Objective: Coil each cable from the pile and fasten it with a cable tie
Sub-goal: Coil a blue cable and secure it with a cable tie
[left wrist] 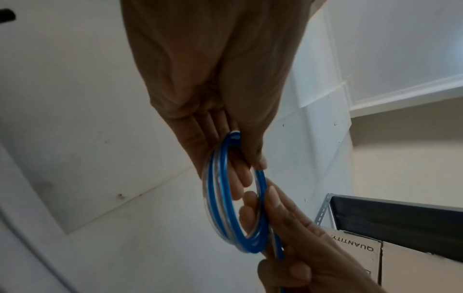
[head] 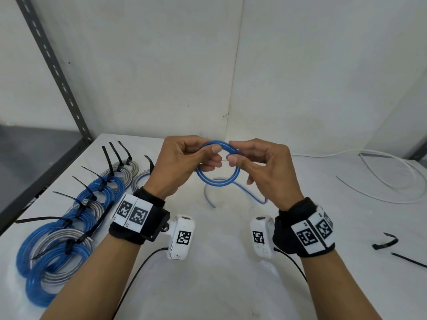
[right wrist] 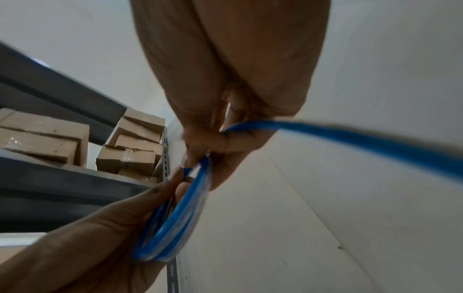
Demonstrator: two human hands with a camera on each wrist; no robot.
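Observation:
A small blue cable coil [head: 217,179] hangs in the air between both hands above the white table [head: 219,285]. My left hand [head: 184,162] pinches the coil's left and top side. My right hand [head: 256,165] grips its right side with curled fingers. A loose tail of the same blue cable [head: 249,192] drops from the coil to the table. In the left wrist view the blue coil [left wrist: 220,198] shows two or three turns between both hands' fingers. In the right wrist view the blue coil [right wrist: 180,218] sits below the hand and its tail [right wrist: 363,138] runs off right.
Several tied blue and grey coils [head: 62,227] with black cable ties lie in a row at the left. A loose white cable [head: 392,181] lies at the back right. Two black cable ties [head: 388,241] rest at the right edge. A grey metal shelf post [head: 57,72] stands left.

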